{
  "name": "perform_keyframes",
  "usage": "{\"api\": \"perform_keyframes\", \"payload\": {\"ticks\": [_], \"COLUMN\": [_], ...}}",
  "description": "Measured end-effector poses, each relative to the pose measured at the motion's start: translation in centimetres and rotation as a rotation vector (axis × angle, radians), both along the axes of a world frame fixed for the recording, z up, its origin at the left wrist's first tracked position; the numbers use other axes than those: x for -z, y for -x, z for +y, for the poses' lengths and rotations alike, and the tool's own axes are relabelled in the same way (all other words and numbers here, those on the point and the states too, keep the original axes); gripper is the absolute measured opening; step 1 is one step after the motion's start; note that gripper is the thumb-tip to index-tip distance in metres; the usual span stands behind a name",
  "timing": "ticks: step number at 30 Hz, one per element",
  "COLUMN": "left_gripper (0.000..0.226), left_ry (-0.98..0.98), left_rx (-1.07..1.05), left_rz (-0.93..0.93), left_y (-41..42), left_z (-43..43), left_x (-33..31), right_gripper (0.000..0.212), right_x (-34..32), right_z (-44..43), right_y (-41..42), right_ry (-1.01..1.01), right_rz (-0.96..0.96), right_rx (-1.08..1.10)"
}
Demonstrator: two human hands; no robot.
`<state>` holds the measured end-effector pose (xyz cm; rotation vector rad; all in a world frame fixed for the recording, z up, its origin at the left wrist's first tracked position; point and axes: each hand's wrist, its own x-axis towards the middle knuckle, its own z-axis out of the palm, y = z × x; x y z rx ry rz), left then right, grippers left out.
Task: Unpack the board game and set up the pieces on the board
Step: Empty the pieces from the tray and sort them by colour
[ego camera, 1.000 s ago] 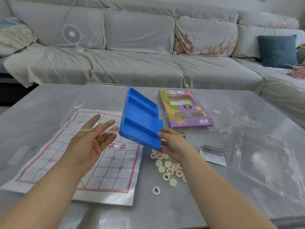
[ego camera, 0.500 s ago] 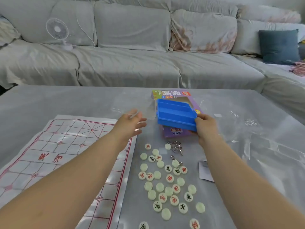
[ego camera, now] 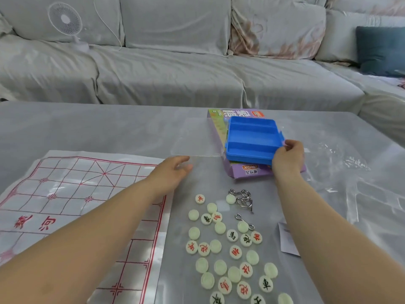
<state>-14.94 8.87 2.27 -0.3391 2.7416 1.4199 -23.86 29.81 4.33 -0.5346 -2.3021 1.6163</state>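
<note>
From the head view we see the right hand (ego camera: 288, 156) gripping the near corner of the empty blue tray (ego camera: 252, 139), which lies on the purple box (ego camera: 245, 172) at the far side of the table (ego camera: 109, 128). The left hand (ego camera: 173, 172) is loose, fingers nearly straight, holding nothing, just beside a clear lid (ego camera: 195, 139). The board (ego camera: 65, 194) lies unfolded on the left. The pieces (ego camera: 228, 249) sit in a loose heap beside it, many face down. We judge unpacking nearly finished; none stand on the board yet, so sorting and placing remain.
</note>
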Motion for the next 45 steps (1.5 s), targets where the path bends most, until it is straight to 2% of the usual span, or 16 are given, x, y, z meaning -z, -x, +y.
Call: {"api": "perform_keyframes", "payload": {"ticks": [4, 6, 11, 14, 18, 22, 24, 28, 30, 34, 37, 41, 45], "left_gripper": [0.058, 0.061, 0.075, 0.064, 0.082, 0.089, 0.081, 0.05, 0.052, 0.057, 0.057, 0.055, 0.054], "left_ry": [0.623, 0.726, 0.771, 0.772, 0.765, 0.739, 0.719, 0.683, 0.674, 0.683, 0.715, 0.745, 0.75], "left_rx": [0.179, 0.202, 0.176, 0.167, 0.157, 0.143, 0.112, 0.055, 0.056, 0.068, 0.085, 0.066, -0.005], "left_rz": [-0.012, -0.054, -0.061, -0.054, -0.048, -0.05, -0.028, 0.007, -0.021, -0.107, -0.146, -0.128, -0.132], "left_y": [-2.3, -3.2, -4.4, -4.7, -5.5, -6.9, -7.8, -10.4, -12.3, -16.4, -18.6, -20.4, -21.1], "left_z": [-1.3, -1.7, -1.8, -1.9, -2.2, -2.9, -3.2, -3.1, -2.7, -2.2, -2.3, -2.8, -2.8], "left_x": [1.9, 2.8, 3.5, 3.6, 3.6, 3.3, 2.9, 1.4, 1.1, 1.8, 2.4, 2.1, 1.7], "right_gripper": [0.037, 0.04, 0.041, 0.043, 0.043, 0.041, 0.04, 0.036, 0.033, 0.03, 0.031, 0.029, 0.031], "right_x": [0.3, 0.4, 0.1, 0.0, -0.4, -1.2, -1.5, -1.3, -0.9, 0.6, 1.6, 2.2, 2.4], "right_z": [-0.4, -0.7, -0.5, -0.5, -0.5, -0.3, -0.1, 0.2, 0.3, 0.6, 1.1, 2.3, 3.9], "right_y": [0.1, 0.1, 0.2, 0.1, -0.3, -1.2, -2.2, -5.4, -8.2, -15.0, -18.5, -21.6, -23.5], "right_ry": [-0.069, -0.123, -0.387, -0.429, -0.435, -0.43, -0.418, -0.366, -0.364, -0.487, -0.572, -0.694, -0.806], "right_rz": [-0.029, -0.073, -0.199, -0.237, -0.227, -0.183, -0.149, -0.072, -0.057, -0.097, -0.06, 0.043, 0.015], "right_rx": [0.023, 0.006, -0.086, -0.128, -0.139, -0.124, -0.143, -0.216, -0.315, -0.544, -0.635, -0.637, -0.569]}}
